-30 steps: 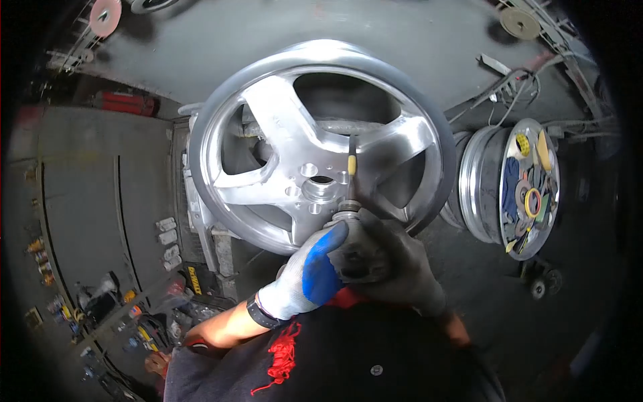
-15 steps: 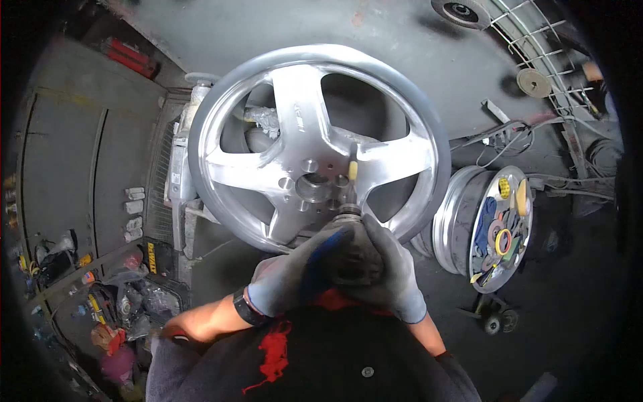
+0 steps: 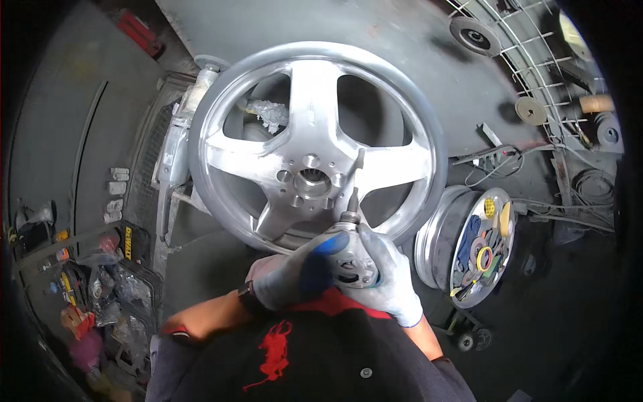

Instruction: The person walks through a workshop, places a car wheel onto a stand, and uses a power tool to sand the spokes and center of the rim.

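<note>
A silver five-spoke alloy wheel [image 3: 315, 144] stands upright on a machine mount in front of me. Both gloved hands grip a handheld die grinder [image 3: 349, 258]. My left hand [image 3: 288, 276], in a grey and blue glove, wraps the tool body from the left. My right hand [image 3: 392, 278], in a grey glove, holds it from the right. The grinder's thin spinning bit [image 3: 355, 181] reaches up onto the spoke just right of the hub [image 3: 312, 182] and looks blurred.
A second rim [image 3: 439, 234] lies on a small wheeled cart at the right, holding sanding discs and tape rolls [image 3: 479, 248]. Tools and clutter [image 3: 87, 281] crowd the floor at the left. Wire racks with discs [image 3: 529, 107] hang at the upper right.
The view has swung, so the wheel looks rotated with a spoke now pointing straight up. The bit's yellow section is now a blur. Both hands still grip the grinder near the hub.
</note>
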A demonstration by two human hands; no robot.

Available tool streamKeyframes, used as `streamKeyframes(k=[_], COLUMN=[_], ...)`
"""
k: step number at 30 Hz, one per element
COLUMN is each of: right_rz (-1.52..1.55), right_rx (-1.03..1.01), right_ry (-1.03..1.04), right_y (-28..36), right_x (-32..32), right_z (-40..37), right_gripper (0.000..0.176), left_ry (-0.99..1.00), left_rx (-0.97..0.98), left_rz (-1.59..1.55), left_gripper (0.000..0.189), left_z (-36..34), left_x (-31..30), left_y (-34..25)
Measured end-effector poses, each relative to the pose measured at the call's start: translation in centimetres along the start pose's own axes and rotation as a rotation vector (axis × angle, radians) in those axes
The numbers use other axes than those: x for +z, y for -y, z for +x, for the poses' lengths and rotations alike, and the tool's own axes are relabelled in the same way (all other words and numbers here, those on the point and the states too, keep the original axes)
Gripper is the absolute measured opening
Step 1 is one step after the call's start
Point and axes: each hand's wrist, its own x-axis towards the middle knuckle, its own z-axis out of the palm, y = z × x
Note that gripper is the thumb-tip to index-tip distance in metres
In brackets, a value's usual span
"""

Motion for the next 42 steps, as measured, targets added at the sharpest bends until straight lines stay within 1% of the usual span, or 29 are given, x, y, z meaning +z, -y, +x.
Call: streamKeyframes(k=[2,4,6,7,9,10,12,13,15,16,18,19,21,22,24,25,26,27,28,30,31,33,34,36,37,39,40,42], right_rz=[0.011,0.005,0.039,0.038,0.007,0.005,-0.046,-0.051,-0.11,-0.114,-0.19,-0.19,-0.152,-0.146,-0.137,-0.134,-0.125,-0.115,-0.111,-0.094,-0.092,-0.063,-0.06,0.007,0.008,-0.032,-0.029,0.025], right_rx=[-0.084,-0.066,-0.119,-0.121,-0.176,-0.175,-0.171,-0.164,-0.1,-0.094,-0.128,-0.128,-0.139,-0.141,-0.159,-0.16,-0.167,-0.173,-0.173,-0.185,-0.184,-0.133,-0.127,-0.153,-0.146,-0.092,-0.087,-0.06], right_ry=[0.007,0.041,0.015,0.016,-0.001,-0.003,-0.012,-0.014,-0.023,-0.022,-0.003,-0.005,0.019,0.016,0.036,0.032,0.054,0.076,0.07,0.058,0.05,0.072,0.064,-0.021,-0.029,-0.025,-0.032,-0.012], right_y=[-0.4,-0.3,-0.8,-1.1,-1.6,-1.7,-1.7,-1.6,-1.2,-1.2,-1.1,-1.0,-0.4,-0.3,0.1,0.3,0.6,0.7,0.9,1.0,1.1,1.1,0.9,0.3,0.2,0.0,0.1,0.4], right_x=[0.5,0.8,1.4,1.6,2.0,1.9,1.5,1.3,1.0,1.0,1.0,1.1,1.7,1.9,2.4,2.5,2.6,2.8,3.1,3.5,3.5,3.4,3.4,3.3,3.0,2.2,1.9,1.3], right_z=[0.4,0.8,1.2,1.1,1.0,0.8,0.0,-0.5,-1.1,-1.2,-1.2,-0.9,-0.2,0.2,0.6,1.0,1.5,1.9,2.4,3.1,3.0,2.8,2.5,1.4,0.8,-0.3,-0.3,0.0], right_gripper=[0.078,0.077,0.078,0.078,0.078,0.078,0.078,0.078,0.077,0.077,0.076,0.076,0.074,0.074,0.073,0.073,0.073,0.074,0.074,0.075,0.075,0.077,0.077,0.08,0.08,0.084,0.084,0.084], left_ry=[0.036,0.07,-0.033,-0.032,0.195,0.198,-0.094,-0.089,0.157,0.158,0.289,0.29,0.111,0.108,0.239,0.239,0.068,-0.103,-0.102,-0.246,-0.245,-0.245,-0.244,-0.102,-0.097,-0.209,-0.208,-0.045], left_rx=[0.021,0.038,0.114,0.116,0.071,0.07,-0.153,-0.158,0.198,0.193,0.051,0.05,0.093,0.094,0.502,0.499,0.343,0.185,0.182,-0.014,-0.017,0.011,0.002,0.047,0.038,-0.082,-0.089,-0.049], left_rz=[0.001,0.002,0.206,0.207,-0.013,-0.013,0.051,0.048,-0.061,-0.066,-0.315,-0.314,-0.297,-0.291,0.887,0.892,0.916,0.932,0.938,0.205,0.213,0.064,0.069,0.635,0.638,0.213,0.218,0.08], left_gripper=[0.042,0.041,0.042,0.042,0.042,0.042,0.039,0.039,0.036,0.036,0.035,0.035,0.027,0.027,0.025,0.025,0.025,0.03,0.03,0.031,0.031,0.031,0.031,0.033,0.033,0.032,0.032,0.033], left_z=[-0.6,-1.0,-1.3,-1.2,-0.9,-0.7,-0.5,-0.3,0.4,0.6,1.1,0.8,-0.2,-0.2,0.1,-0.5,-1.4,-2.0,-2.1,-2.1,-2.1,-2.2,-2.0,-1.8,-1.5,-1.0,-1.0,-1.0], left_x=[-0.6,-1.0,-1.2,-2.3,-5.2,-5.3,-5.4,-5.3,-5.1,-4.7,-3.6,-3.4,-3.2,-3.9,-5.7,-5.3,-4.3,-3.3,-2.5,-1.5,-1.6,-2.2,-2.6,-3.3,-2.6,-0.9,-1.3,-2.6], left_y=[-0.3,-0.2,0.0,0.4,1.5,1.7,2.3,3.0,4.3,3.9,2.3,2.1,1.7,1.3,0.5,-0.1,-0.9,-1.6,-2.3,-3.5,-3.5,-3.2,-2.9,-2.1,-1.9,-1.4,-1.2,-0.7])
